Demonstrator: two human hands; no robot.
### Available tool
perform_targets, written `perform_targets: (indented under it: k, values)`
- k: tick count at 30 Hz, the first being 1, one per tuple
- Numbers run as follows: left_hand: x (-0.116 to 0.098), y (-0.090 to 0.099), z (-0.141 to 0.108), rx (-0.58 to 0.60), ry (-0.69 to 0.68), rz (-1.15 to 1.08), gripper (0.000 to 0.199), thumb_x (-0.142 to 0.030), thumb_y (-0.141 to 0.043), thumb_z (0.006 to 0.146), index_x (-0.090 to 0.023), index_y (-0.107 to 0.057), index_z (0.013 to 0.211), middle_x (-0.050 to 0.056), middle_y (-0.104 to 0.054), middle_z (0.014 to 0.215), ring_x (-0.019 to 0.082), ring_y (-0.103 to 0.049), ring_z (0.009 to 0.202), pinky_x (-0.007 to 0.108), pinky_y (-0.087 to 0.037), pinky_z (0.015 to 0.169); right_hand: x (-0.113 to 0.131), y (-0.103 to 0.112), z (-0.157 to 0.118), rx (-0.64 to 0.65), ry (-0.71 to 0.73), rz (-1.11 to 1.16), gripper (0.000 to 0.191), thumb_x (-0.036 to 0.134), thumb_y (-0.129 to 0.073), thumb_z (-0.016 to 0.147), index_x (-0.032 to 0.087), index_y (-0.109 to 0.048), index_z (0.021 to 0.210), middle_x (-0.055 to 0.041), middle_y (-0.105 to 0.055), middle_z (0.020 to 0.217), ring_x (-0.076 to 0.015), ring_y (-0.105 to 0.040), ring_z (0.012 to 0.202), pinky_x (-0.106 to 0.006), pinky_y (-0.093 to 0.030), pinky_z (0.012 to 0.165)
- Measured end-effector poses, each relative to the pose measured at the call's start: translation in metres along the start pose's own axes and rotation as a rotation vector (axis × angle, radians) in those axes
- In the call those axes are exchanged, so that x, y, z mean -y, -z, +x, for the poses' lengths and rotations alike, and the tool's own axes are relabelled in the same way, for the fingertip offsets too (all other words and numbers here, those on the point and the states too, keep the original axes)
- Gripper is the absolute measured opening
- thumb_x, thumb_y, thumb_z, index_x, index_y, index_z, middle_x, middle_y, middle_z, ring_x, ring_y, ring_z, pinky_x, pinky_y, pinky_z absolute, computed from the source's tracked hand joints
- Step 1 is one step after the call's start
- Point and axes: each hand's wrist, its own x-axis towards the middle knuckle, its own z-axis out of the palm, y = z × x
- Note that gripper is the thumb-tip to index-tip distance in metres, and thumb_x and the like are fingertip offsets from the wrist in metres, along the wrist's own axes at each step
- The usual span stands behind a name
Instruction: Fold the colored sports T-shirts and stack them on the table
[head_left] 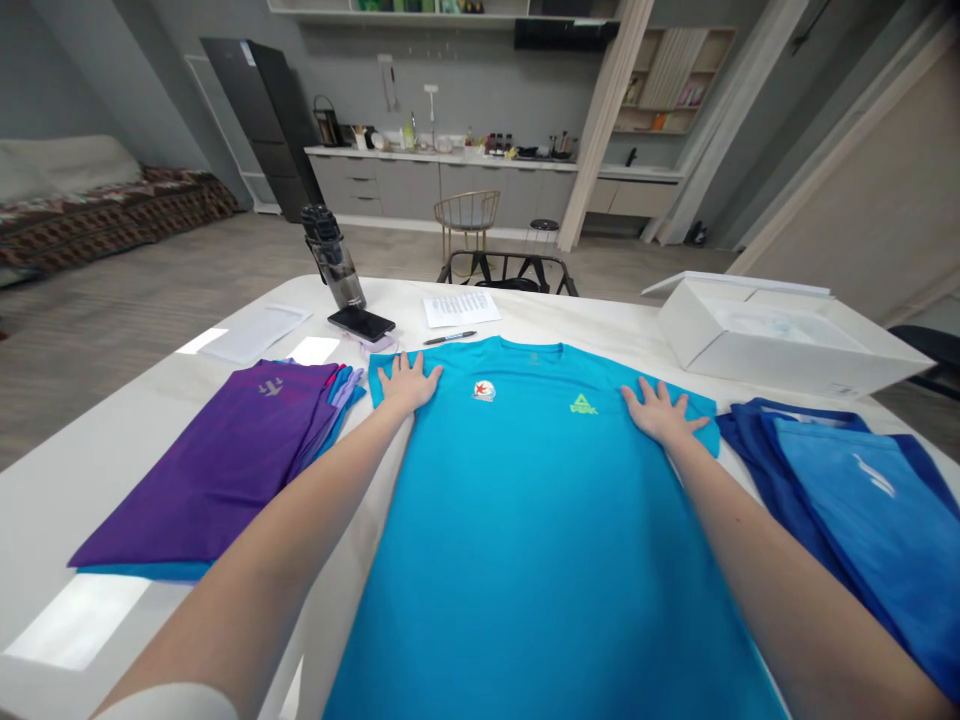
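Where visible, shirt (536, 500) beneath fingers (405, 364)

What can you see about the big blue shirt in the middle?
The blue shirt lies spread out flat on the white table, neck end away from the person. It has short sleeves, a round neck, a small round badge with red on it and a green triangle logo. The cloth looks thin and smooth. The left hand presses flat on one sleeve, the right hand on the other. Its bottom edge is out of the picture.
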Motion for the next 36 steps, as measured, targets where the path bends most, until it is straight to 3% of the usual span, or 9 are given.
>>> perform_targets:
  k: [5,9,12,16,22,26,30,33,36]
  values:
    - [-0.042,-0.006,0.004,-0.048,-0.227,0.015,0.082,-0.06,-0.028,0.097,-0.004,-0.029,0.157,0.022,-0.022,0.166,0.035,-0.022,0.155,0.055,-0.018,0.125,0.055,-0.003,-0.003,-0.115,0.193,-0.033,0.087,0.073,-0.012,0.097,0.018,-0.027,0.163,-0.0123,-0.017,0.169,-0.0398,-0.011,0.154,-0.073,-0.002,0.118]
    - [-0.056,-0.009,0.018,0.061,-0.186,-0.037,0.081,-0.067,-0.018,0.096,-0.018,-0.03,0.159,0.011,-0.02,0.169,0.03,-0.015,0.157,0.058,-0.012,0.127,0.097,-0.015,-0.005,-0.004,0.294,-0.038,0.077,0.072,-0.009,0.098,0.033,-0.027,0.162,-0.0044,-0.016,0.17,-0.0374,-0.011,0.154,-0.076,-0.005,0.115]
    - [-0.051,-0.009,0.028,0.012,-0.095,-0.023,0.076,-0.066,-0.014,0.097,-0.025,-0.029,0.16,0.005,-0.019,0.17,0.028,-0.014,0.158,0.058,-0.01,0.127,0.103,-0.017,0.001,0.01,0.235,-0.083,0.079,0.079,-0.008,0.094,0.041,-0.022,0.162,0.0011,-0.011,0.171,-0.0413,-0.006,0.154,-0.081,-0.002,0.111]
    - [-0.058,-0.012,0.03,-0.002,-0.021,0.033,0.078,-0.061,-0.016,0.098,-0.016,-0.023,0.162,0.011,-0.016,0.17,0.033,-0.014,0.157,0.059,-0.011,0.126,0.104,-0.011,0.007,0.039,0.204,-0.111,0.086,0.085,-0.01,0.089,0.041,-0.019,0.163,0.0003,-0.009,0.171,-0.0464,-0.006,0.153,-0.083,-0.004,0.109]
    - [-0.099,-0.026,0.03,-0.016,-0.437,0.056,0.075,-0.058,-0.013,0.1,-0.015,-0.023,0.162,0.008,-0.017,0.17,0.025,-0.013,0.158,0.052,-0.012,0.128,0.141,-0.021,0.002,-0.001,0.438,-0.192,0.082,0.077,-0.006,0.095,0.035,-0.02,0.164,-0.0017,-0.009,0.171,-0.0371,-0.007,0.155,-0.075,-0.006,0.116]
    - [-0.111,-0.031,0.039,0.067,-0.381,0.028,0.081,-0.067,-0.012,0.097,-0.019,-0.022,0.162,0.005,-0.016,0.17,0.024,-0.012,0.158,0.053,-0.009,0.128,0.151,-0.029,0.005,0.034,0.444,-0.18,0.078,0.076,-0.005,0.096,0.04,-0.015,0.164,0.0011,-0.007,0.171,-0.0376,-0.008,0.155,-0.078,-0.007,0.114]
    - [-0.121,-0.032,0.036,0.002,-0.302,0.03,0.083,-0.067,-0.012,0.097,-0.017,-0.023,0.162,0.008,-0.016,0.17,0.026,-0.013,0.158,0.056,-0.008,0.128,0.147,-0.031,0.015,0.002,0.449,-0.174,0.077,0.076,-0.006,0.096,0.04,-0.013,0.164,0.0022,-0.007,0.171,-0.0384,-0.007,0.155,-0.078,-0.007,0.114]
    - [-0.133,-0.034,0.028,-0.091,-0.423,0.037,0.08,-0.063,-0.011,0.099,-0.016,-0.021,0.162,0.008,-0.015,0.17,0.025,-0.011,0.158,0.053,-0.003,0.129,0.147,-0.031,0.018,0.005,0.436,-0.182,0.076,0.076,-0.007,0.096,0.04,-0.012,0.164,0.0024,-0.006,0.171,-0.0381,-0.007,0.155,-0.078,-0.007,0.114]
    - [-0.143,-0.035,0.024,0.043,-0.546,0.034,0.076,-0.064,-0.012,0.099,-0.024,-0.024,0.162,0.003,-0.016,0.17,0.024,-0.011,0.158,0.054,-0.005,0.129,0.148,-0.029,0.015,0.013,0.446,-0.185,0.075,0.074,-0.006,0.097,0.041,-0.012,0.164,0.0037,-0.006,0.171,-0.0363,-0.007,0.155,-0.076,-0.007,0.115]
